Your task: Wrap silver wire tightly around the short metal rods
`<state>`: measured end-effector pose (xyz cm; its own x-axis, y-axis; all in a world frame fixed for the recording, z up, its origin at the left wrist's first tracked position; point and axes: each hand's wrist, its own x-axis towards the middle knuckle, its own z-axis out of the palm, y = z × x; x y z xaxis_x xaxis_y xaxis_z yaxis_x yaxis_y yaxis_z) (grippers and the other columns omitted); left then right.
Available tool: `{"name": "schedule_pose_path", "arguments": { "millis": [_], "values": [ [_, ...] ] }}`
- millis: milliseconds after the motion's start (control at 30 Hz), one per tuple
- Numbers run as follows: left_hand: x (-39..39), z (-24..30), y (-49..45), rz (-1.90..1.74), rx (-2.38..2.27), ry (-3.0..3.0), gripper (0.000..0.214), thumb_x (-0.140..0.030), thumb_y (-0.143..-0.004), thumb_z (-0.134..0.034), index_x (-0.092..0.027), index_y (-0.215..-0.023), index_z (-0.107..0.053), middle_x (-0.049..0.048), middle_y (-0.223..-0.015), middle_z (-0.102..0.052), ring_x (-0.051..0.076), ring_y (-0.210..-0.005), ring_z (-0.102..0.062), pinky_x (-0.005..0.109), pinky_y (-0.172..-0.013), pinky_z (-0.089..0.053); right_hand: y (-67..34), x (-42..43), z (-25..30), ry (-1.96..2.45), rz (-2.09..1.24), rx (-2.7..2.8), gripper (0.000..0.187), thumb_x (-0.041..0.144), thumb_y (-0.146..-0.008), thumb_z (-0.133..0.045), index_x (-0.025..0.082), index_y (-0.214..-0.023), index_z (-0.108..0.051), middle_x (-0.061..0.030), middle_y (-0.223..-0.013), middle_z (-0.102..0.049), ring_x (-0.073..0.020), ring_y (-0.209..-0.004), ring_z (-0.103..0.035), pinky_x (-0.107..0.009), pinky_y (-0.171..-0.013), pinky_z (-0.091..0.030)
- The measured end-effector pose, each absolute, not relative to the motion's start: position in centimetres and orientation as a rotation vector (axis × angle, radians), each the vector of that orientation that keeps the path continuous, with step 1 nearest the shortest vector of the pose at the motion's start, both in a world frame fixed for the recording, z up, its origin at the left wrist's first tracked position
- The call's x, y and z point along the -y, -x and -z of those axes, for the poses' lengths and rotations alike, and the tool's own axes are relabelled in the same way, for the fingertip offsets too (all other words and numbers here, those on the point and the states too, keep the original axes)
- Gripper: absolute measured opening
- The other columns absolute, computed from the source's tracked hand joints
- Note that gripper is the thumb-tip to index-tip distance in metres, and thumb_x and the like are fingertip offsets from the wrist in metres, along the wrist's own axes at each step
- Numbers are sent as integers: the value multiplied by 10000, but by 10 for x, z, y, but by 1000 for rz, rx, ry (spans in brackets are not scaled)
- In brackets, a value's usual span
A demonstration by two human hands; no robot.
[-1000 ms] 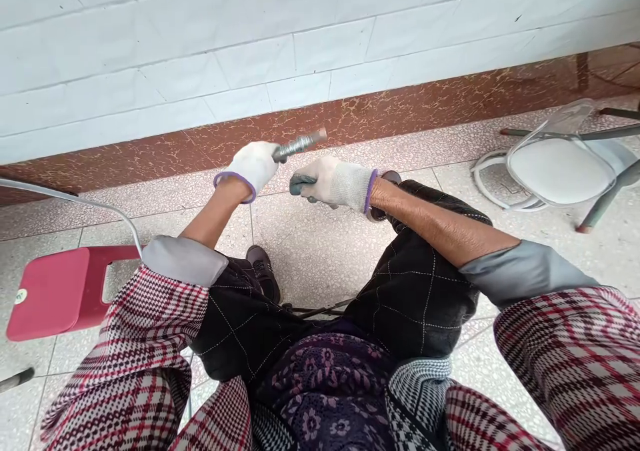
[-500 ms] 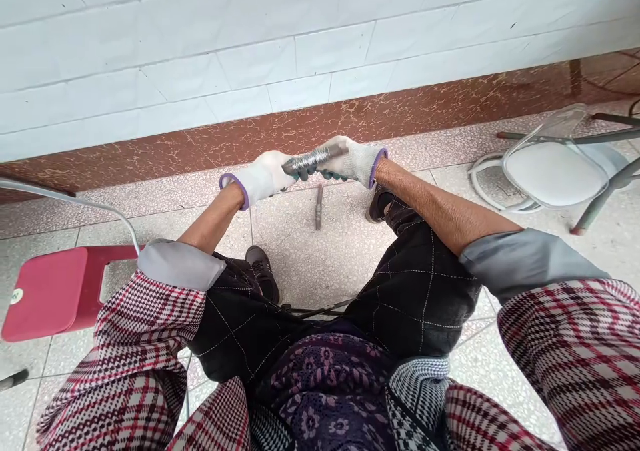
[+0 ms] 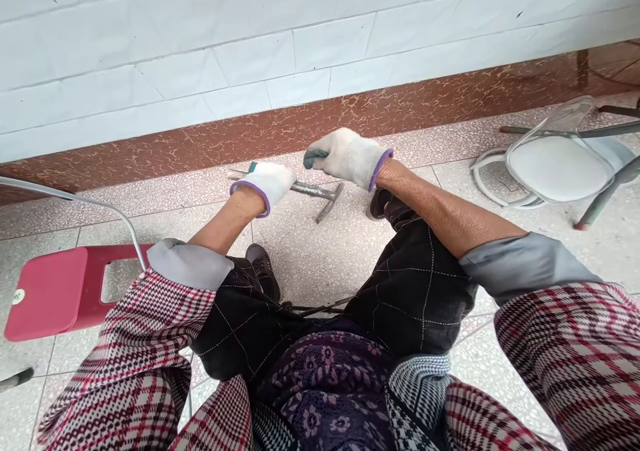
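Both hands wear white knit gloves with purple cuffs. My left hand (image 3: 267,181) is closed round a grey metal rod (image 3: 310,189) that lies low over the tiled floor, pointing right. A second short metal piece (image 3: 327,208) rests on the floor, touching the rod's right end at an angle. My right hand (image 3: 345,157) hovers just above the rod's right end, fingers curled loosely, with nothing visible in them. I sit with knees apart in dark quilted trousers.
A red plastic stool (image 3: 55,294) stands at left with a grey cable (image 3: 100,207) arching over it. A metal-framed chair (image 3: 560,164) lies at the right. A white tiled wall with a red-brown skirting (image 3: 200,141) runs close ahead. A dark shoe (image 3: 263,271) is below.
The rod was held up by both hands before. My left hand has lowered it to the floor beside the short piece. My right hand has let go and lifted off.
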<state>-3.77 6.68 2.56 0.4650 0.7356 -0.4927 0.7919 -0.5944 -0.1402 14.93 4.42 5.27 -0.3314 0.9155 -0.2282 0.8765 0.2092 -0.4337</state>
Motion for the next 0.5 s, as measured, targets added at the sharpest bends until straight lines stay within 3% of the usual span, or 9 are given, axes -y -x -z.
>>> {"name": "schedule_pose_path", "arguments": {
  "millis": [200, 300, 400, 500],
  "values": [
    [-50, -47, 30, 530, -1386, -2417, 274, -228, -961, -593, -187, -1117, -815, 103, -838, -731, 226, -771, -665, 321, -703, -485, -183, -62, -36, 1777, -934, 2225, 272, 183, -929, -624, 153, -1092, -840, -40, -814, -725, -161, -698, -617, -302, -652, -442],
    [-55, -56, 35, 267, -1470, -2190, 339, -237, -941, -611, -173, -1216, -796, 77, -840, -730, 177, -695, -616, 285, -632, -460, -183, -63, -24, 1736, -979, 2238, 252, 197, -921, -631, 154, -1069, -830, -46, -794, -720, -154, -650, -597, -296, -607, -442],
    [-68, -56, 43, 97, -1525, -2106, 412, -194, -946, -573, -182, -1307, -771, 59, -884, -741, 159, -701, -613, 266, -644, -458, -167, -57, -19, 1703, -1000, 2315, 214, 212, -912, -658, 169, -1038, -824, -49, -806, -733, -166, -668, -628, -300, -622, -458],
    [-83, -45, 49, 150, -1640, -2225, 365, -207, -955, -567, -223, -1238, -797, 56, -914, -755, 182, -777, -654, 274, -694, -467, -144, -46, -25, 1595, -1026, 2423, 184, 188, -892, -668, 202, -986, -826, -50, -869, -765, -194, -741, -677, -320, -681, -484]
  ]
}}
